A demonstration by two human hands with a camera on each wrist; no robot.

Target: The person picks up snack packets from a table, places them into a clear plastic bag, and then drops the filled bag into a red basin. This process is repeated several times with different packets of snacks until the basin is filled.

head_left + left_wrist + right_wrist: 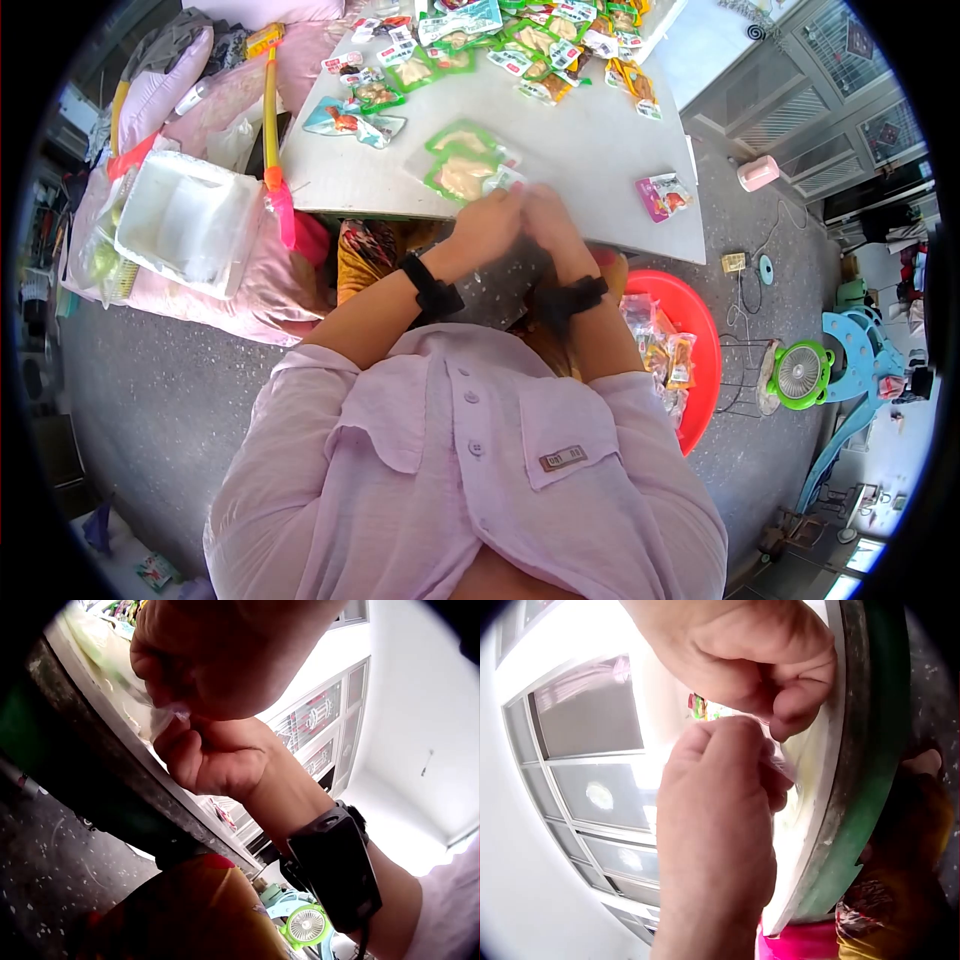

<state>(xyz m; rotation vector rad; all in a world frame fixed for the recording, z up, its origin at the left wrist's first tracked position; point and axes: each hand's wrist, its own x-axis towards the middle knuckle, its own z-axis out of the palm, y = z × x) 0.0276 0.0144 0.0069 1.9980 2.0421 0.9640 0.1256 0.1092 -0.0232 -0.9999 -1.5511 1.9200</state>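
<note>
Over the table's front edge my left hand point(487, 228) and right hand point(545, 215) meet, fingers curled, pinching the gathered edge of a clear plastic bag point(510, 178). Two green-edged snack packets point(465, 175) with pale contents show at the bag, flat on the white table point(360, 185). Seen from the left wrist, my right hand point(217, 761) sits right below the left, with a bit of clear film point(178, 712) between the fingertips. The right wrist view has my left hand point(716, 787) close under the right hand point(757, 645).
Many snack packets point(535, 40) are heaped at the table's back. A purple packet point(663, 197) lies at the right, a blue-white one point(355, 122) at the left. A red basin point(705, 350) of packets stands right of my legs; a white foam box point(185, 222) is at left.
</note>
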